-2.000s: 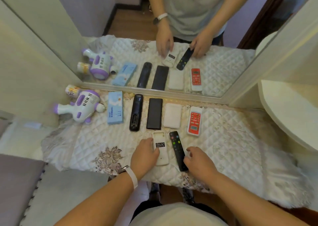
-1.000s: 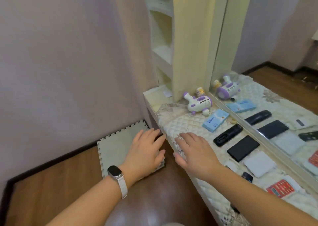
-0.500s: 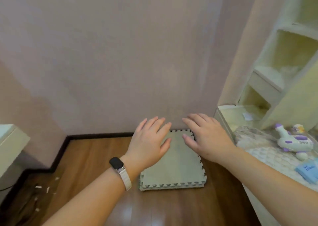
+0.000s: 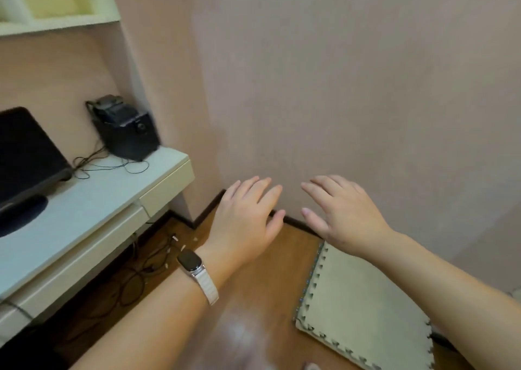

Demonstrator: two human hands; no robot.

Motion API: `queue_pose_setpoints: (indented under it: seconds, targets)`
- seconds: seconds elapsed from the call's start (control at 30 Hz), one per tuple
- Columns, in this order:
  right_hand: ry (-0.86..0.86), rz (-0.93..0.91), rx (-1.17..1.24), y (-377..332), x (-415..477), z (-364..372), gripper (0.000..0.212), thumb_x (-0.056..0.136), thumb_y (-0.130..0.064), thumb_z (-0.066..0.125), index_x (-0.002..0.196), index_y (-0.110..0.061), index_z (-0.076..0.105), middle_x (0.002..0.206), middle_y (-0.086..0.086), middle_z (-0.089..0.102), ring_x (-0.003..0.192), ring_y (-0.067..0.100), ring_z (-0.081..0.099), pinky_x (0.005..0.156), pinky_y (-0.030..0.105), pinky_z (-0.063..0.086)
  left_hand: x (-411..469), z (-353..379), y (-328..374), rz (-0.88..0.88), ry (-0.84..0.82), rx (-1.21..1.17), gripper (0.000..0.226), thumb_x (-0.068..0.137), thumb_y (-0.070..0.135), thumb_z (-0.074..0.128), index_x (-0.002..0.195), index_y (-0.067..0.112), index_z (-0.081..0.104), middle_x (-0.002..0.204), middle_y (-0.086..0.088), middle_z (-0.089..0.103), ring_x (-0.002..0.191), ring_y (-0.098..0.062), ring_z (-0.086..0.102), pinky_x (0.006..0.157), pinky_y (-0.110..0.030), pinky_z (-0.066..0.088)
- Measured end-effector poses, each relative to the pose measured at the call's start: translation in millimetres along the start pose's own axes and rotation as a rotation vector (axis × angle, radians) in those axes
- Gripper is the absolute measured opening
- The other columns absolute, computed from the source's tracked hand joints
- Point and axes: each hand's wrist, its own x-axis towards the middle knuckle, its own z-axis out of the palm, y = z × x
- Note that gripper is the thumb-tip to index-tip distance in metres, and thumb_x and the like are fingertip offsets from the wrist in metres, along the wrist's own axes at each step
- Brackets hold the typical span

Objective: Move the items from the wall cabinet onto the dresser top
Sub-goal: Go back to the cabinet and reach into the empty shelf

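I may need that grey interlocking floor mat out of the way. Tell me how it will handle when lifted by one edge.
The foam mat looks like thin puzzle-edged foam, so it is probably light. Lifted by one edge it would likely bend and droop. Its edge seems to show two layers, so stacked tiles may slide apart. Both hands are empty.

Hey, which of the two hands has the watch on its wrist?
The left hand, on the desk side. A dark-faced watch on a pale strap sits on its wrist; the right hand, above the foam mat, has a bare wrist.
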Motion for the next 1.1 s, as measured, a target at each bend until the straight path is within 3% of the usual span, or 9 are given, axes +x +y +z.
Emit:
queue_pose_setpoints:
  seconds: [0.33, 0.67, 1.1]
  targets:
    - [0.026, -0.234, 0.154, -31, 157, 61, 0.052, 0.09, -0.051, 0.042, 0.125, -0.016, 0.059, 0.124, 0.006, 0.061, 0.115, 0.027, 0.055, 0.088, 0.041, 0.047, 33, -12, -105, -0.253, 0.005, 0.187, 0.044, 0.094, 0.041, 0.053, 0.131, 0.018, 0.057, 0.134, -0.005, 0.058, 0.127, -0.023, 0.049, 0.108, -0.043, 0.037]
    - [0.035, -0.378, 0.238, -4, 297, 108, 0.053, 0.09, -0.049, 0.043, 0.127, -0.015, 0.058, 0.127, 0.007, 0.06, 0.118, 0.027, 0.053, 0.089, 0.042, 0.047, 127, -2, -186, -0.327, 0.015, 0.376, 0.045, 0.091, 0.043, 0.05, 0.127, 0.018, 0.061, 0.131, -0.006, 0.061, 0.124, -0.026, 0.052, 0.106, -0.044, 0.036]
    - [0.065, -0.435, 0.325, -41, 409, 145, 0.053, 0.089, -0.049, 0.042, 0.125, -0.015, 0.061, 0.124, 0.007, 0.062, 0.116, 0.028, 0.055, 0.089, 0.041, 0.047, 149, -12, -294, -0.425, 0.041, 0.472, 0.043, 0.092, 0.041, 0.053, 0.129, 0.02, 0.06, 0.131, -0.004, 0.061, 0.127, -0.025, 0.052, 0.106, -0.044, 0.038]
